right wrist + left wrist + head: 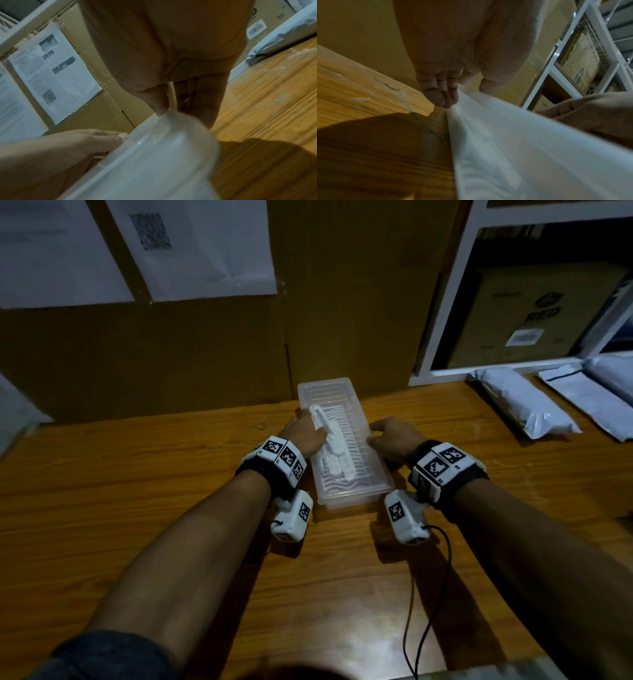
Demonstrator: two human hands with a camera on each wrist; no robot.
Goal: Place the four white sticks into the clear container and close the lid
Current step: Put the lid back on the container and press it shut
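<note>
A clear container [356, 419] with its ribbed lid on top lies lengthwise on the wooden table [137, 474]. Several white sticks [334, 455] show through the lid, lying inside along its length. My left hand [303, 433] holds the container's left edge, thumb on the lid and fingers [440, 97] down the side wall [513, 148]. My right hand [394, 440] holds the right edge the same way, its thumb [161, 106] pressing on the lid's rim [154, 148]. The left hand [68, 146] also shows across the container in the right wrist view.
Brown cardboard boxes [205, 354] with taped paper sheets [198, 248] stand right behind the container. A white shelf frame [445, 302] holds a box at the back right. Grey mailer bags [524, 402] lie on the table's right. A black cable [428, 594] hangs from my right wrist.
</note>
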